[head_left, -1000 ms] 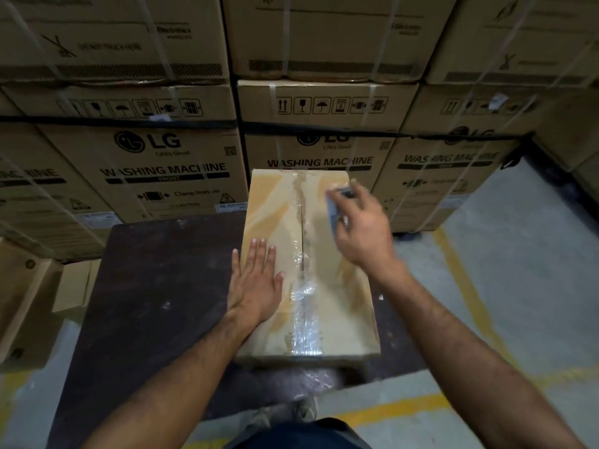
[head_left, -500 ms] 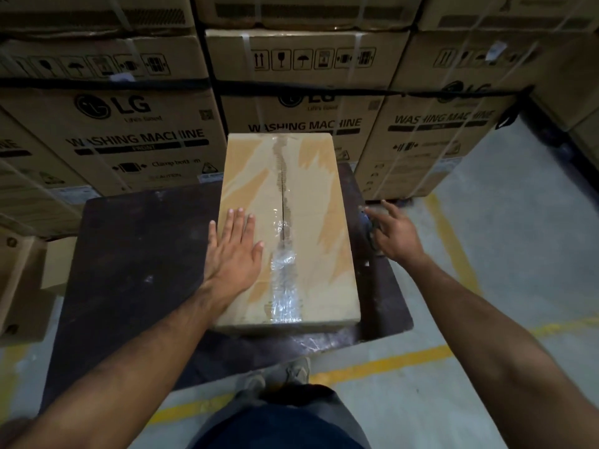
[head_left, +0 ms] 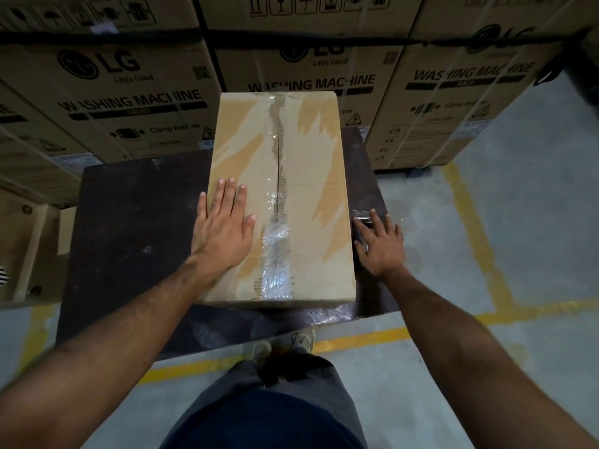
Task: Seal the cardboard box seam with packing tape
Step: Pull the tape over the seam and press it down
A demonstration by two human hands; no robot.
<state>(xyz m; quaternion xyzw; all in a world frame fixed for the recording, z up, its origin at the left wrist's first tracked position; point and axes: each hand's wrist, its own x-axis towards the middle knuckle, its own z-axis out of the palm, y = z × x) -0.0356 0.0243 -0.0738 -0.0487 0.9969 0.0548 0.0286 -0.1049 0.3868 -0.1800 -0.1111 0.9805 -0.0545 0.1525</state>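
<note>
A tan cardboard box (head_left: 304,150) lies lengthwise on a dark table (head_left: 129,222). Its centre seam (head_left: 278,163) runs away from me, with torn paper along it. Crinkled clear tape (head_left: 275,264) covers the near part of the seam. My left hand (head_left: 223,231) rests flat on the box's left half, fingers spread. My right hand (head_left: 381,244) is down on the table just right of the box, fingers splayed over a small dark object (head_left: 360,218) with a bit of clear tape on it. I cannot make out what the object is.
Large washing machine cartons (head_left: 129,102) are stacked right behind the table. An open brown box (head_left: 26,247) stands on the floor to the left. Yellow floor lines (head_left: 479,241) run at the right and in front. My shoes (head_left: 282,345) are at the table's near edge.
My right hand came off the box top, where it held a blue item, and went down to the table at the box's right side. My left hand stayed flat on the box.
</note>
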